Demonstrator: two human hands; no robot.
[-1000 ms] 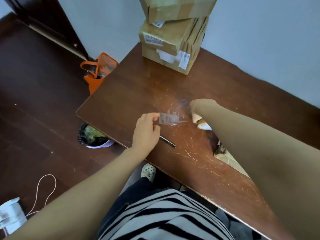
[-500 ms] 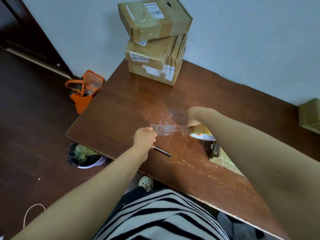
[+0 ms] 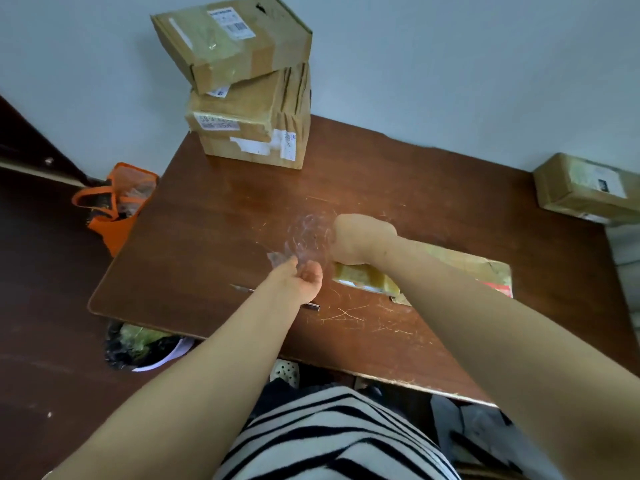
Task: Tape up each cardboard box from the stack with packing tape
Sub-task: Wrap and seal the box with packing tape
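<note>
"Left hand pinches the loose end of the packing tape, which runs clear and crumpled across to the right hand," I report from the remote desk. "That hand shows only its back and its fingers are hidden. I cannot tell what it grips."

"How should the pull go?" the editor asks.

"My judgement: draw the strip taut and level, and work out that crinkle before it meets cardboard, or it will stick to itself. Then lay it along a seam of the flat box and press it down from one end to the other."

"And the boxes?"

"Left of centre, the stack stands at the far edge of the table, against the wall. It is a pile of brown cartons, the top one skewed, with white labels and glossy bands of tape. A slim dark tool lies under the left wrist; knife or pen, I cannot say. The flat box lies just beside the right hand, partly under the forearm, yellowed and shiny. Another box rests at the far right."
</note>
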